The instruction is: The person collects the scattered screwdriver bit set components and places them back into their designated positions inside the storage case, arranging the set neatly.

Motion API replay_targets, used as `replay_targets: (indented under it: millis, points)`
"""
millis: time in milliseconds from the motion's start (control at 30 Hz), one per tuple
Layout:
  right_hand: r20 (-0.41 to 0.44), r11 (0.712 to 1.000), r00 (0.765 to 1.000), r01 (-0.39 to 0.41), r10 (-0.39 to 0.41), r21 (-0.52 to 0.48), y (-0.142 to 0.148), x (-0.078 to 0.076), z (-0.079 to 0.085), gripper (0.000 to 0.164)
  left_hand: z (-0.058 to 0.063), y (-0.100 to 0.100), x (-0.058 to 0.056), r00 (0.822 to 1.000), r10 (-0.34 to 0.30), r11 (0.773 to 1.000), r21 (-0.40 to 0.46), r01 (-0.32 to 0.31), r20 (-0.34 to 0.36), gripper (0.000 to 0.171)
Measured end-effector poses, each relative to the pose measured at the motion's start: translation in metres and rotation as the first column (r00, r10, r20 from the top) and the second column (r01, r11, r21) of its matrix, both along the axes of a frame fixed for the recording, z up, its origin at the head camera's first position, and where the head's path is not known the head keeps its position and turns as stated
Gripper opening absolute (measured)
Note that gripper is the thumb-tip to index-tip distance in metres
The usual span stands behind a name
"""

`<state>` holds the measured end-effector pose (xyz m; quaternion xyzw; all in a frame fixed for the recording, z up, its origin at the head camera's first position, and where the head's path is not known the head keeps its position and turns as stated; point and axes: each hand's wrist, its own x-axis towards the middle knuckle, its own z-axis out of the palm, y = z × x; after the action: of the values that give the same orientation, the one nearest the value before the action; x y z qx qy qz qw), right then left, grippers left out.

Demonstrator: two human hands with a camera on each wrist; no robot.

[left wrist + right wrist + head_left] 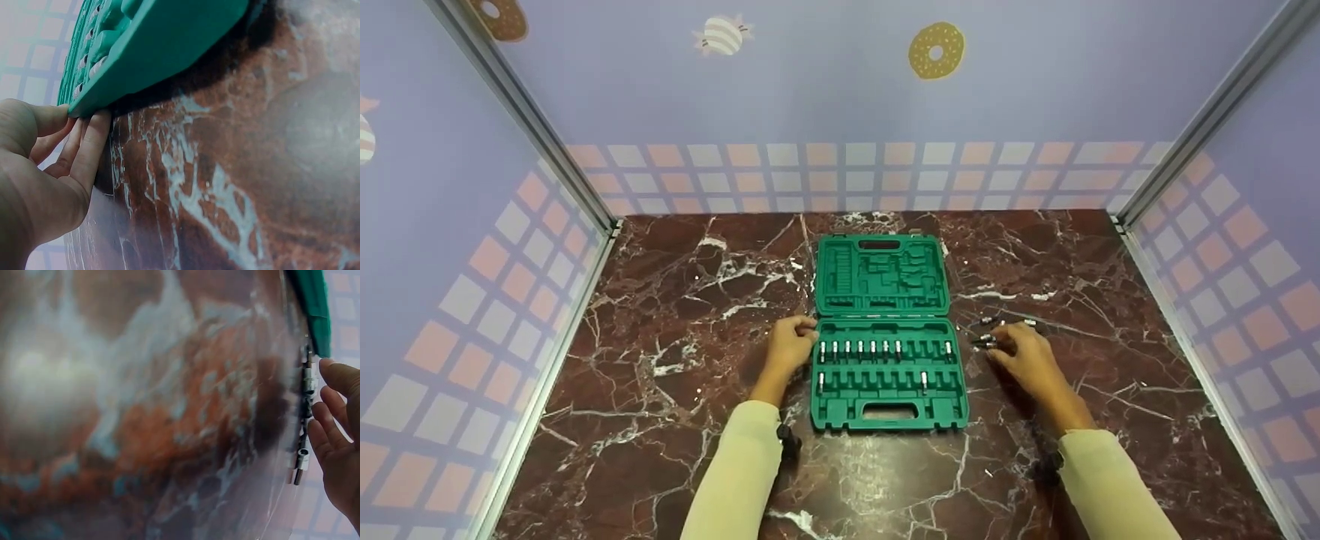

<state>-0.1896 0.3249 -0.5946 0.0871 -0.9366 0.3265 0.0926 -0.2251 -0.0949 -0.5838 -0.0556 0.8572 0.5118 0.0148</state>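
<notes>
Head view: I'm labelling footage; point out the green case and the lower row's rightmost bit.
Green case (883, 316), head view: the hinge line between its halves.
Lower row's rightmost bit (924, 381), head view: its silver body.

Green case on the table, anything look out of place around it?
A few loose bits lie on the table by the right hand. They seem out of place because the green case beside them has unfilled slots. I see no damage or spill.
</notes>
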Motion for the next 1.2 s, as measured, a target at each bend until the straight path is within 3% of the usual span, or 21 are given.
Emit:
replay_targets:
  millis: [533,1200]
  points:
    - [-0.039,0.996,0.999,-0.009,0.013,0.093,-0.002,-0.004,-0.009,0.019,-0.004,0.0,-0.002,1.0,0.002,1.0,-0.004,-0.002,0.0,0.019]
    - [-0.031,0.998,0.999,-0.014,0.016,0.067,-0.004,-0.001,-0.01,0.01,-0.002,0.002,0.0,0.999,0.01,1.0,0.012,-0.01,-0.039,0.019]
